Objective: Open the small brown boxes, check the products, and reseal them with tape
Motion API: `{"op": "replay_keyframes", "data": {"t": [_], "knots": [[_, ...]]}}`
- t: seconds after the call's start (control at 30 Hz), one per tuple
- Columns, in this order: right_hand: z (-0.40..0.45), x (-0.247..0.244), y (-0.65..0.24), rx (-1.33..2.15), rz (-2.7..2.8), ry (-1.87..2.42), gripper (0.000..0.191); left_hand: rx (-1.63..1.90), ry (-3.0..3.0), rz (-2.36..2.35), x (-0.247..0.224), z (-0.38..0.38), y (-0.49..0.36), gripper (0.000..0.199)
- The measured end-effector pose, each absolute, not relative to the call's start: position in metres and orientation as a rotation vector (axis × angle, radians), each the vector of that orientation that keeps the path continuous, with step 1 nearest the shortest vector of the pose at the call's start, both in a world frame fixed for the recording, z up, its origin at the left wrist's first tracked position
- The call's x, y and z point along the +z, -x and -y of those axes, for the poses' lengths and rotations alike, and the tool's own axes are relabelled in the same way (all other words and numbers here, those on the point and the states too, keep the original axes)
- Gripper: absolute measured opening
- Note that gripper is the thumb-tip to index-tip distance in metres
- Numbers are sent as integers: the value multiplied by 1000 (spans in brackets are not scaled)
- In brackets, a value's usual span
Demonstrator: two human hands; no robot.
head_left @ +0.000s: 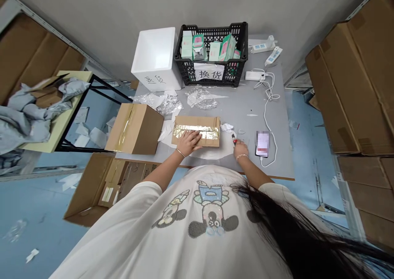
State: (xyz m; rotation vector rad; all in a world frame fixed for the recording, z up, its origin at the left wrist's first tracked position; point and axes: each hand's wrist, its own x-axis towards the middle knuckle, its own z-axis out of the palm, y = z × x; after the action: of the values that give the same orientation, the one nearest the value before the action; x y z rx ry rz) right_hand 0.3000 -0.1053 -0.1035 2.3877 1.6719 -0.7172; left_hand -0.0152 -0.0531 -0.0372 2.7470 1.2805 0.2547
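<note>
A flat cardboard box (196,122) with shiny clear tape along its top lies near the front edge of the grey table (237,102). My left hand (188,142) rests on its front part, fingers spread over the tape. To the right of the box, my right hand (240,148) is closed round a small red and black tool (234,139), whose tip points away from me. The tool looks like a cutter, though its blade is too small to make out. White paper lies under the box, and a crumpled white scrap (227,127) sits between box and tool.
Left stands a larger taped carton (135,129). Behind are a white foam box (156,59) and a black crate (211,57) of small boxes. Plastic wrap (201,97) lies before the crate. A phone (262,144) on a white cable and power strips (264,47) are at right.
</note>
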Motion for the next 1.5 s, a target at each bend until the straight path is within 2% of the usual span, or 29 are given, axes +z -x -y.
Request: {"op": "replay_keyframes", "data": {"t": [0.1,0.2,0.27,0.37,0.43,0.6,0.7,0.8,0.9,1.17,1.5], "knots": [[101,-96,-297,-671,-1710,-2522,43,328,-2711,-1306,-44,64,13,57],[94,-71,-279,-534,-2087,-2606,44,326,-2666,-1358,-47,69,9,54],[93,-50,-258,-500,-2476,-2402,46,266,-2637,-1361,-46,69,7,53],[95,-24,-218,-582,-2829,-1802,48,153,-2600,-1348,-42,67,3,51],[95,-17,-195,-582,-2807,-1660,55,95,-2580,-1334,-37,66,2,49],[81,-19,-172,-485,-2656,-1700,81,56,-2559,-1191,-12,55,10,53],[73,-21,-172,-448,-2646,-1667,88,64,-2552,-1099,7,34,19,53],[72,-22,-172,-412,-2625,-1684,87,99,-2640,-1193,19,6,12,60],[74,-21,-170,-388,-2606,-1708,84,-10,-2742,-1262,19,-15,-11,71],[76,-12,-168,-360,-2599,-1748,75,-218,-2734,-1339,-1,-21,-48,61],[74,-19,-168,-278,-2576,-1740,81,-603,-2762,-971,27,-58,-56,63]]}}
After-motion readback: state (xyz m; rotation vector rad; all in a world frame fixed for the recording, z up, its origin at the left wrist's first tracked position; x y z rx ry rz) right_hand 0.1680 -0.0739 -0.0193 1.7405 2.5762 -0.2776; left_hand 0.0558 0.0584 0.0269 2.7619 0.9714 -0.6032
